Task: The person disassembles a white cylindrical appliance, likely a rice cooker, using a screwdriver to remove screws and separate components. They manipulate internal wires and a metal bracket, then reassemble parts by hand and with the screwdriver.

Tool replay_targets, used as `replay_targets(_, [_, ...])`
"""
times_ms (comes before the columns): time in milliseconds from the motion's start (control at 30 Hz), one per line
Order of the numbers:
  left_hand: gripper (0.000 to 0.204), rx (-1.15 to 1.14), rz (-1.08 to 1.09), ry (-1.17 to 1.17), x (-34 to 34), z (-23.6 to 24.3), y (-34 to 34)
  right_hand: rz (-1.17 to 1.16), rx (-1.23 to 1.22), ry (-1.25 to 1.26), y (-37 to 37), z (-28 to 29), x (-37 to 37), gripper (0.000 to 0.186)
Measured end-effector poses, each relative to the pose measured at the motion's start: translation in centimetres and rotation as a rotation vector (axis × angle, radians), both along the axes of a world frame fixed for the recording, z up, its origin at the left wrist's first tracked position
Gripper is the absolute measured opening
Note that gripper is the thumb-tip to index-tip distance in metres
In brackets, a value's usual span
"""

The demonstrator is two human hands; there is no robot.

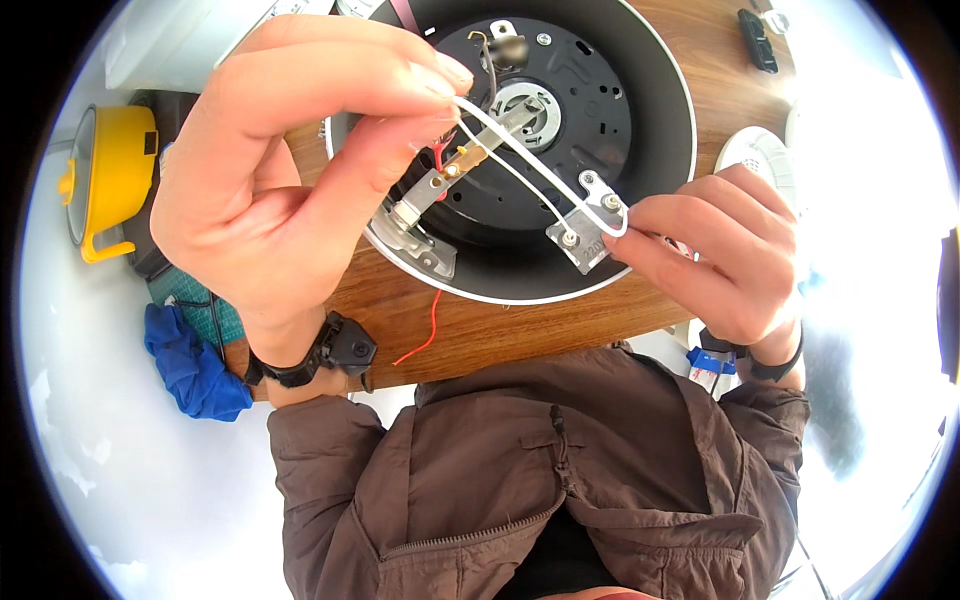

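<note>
A yellow pot (108, 180) and a crumpled blue cloth (192, 366) lie left of the wooden table (520, 330).

Two bare hands over the wooden table (520, 330), the left hand (290, 170) and the right hand (715, 250); one round black appliance base (600, 110), turned underside up; one white wire loop (540, 165) pinched between the hands; one small metal plate (590, 235) with two screws showing; one loose red wire (425, 335) on the wood; one yellow pot (105, 180) off to the side; one blue cloth (190, 365); one wristband on each wrist, two in all.
</note>
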State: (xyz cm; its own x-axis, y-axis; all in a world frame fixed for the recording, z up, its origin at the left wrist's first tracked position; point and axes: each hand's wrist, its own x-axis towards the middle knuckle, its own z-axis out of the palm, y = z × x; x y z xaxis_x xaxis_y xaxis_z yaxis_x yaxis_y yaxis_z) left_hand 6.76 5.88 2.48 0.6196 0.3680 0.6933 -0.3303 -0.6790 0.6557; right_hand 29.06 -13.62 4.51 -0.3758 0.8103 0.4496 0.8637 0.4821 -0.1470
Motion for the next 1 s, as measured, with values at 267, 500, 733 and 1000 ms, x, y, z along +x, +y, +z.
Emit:
replay_targets(267, [0.025,0.026,-0.017,0.008,0.0,0.1,0.0,0.059,-0.161,-0.032,0.9,1.6,0.0,0.030])
replay_targets(500, [0.025,0.036,-0.034,0.008,0.0,0.2,0.2,0.097,-0.184,-0.061,1.2,1.9,0.1,0.030])
replay_targets(733, [0.024,-0.014,-0.012,-0.004,0.0,0.0,0.0,0.137,-0.125,-0.054,1.5,1.3,0.4,0.029])
replay_targets(1000, [0.024,-0.041,-0.027,-0.008,0.3,-0.2,0.0,0.153,-0.135,-0.033,1.7,1.3,0.7,0.031])
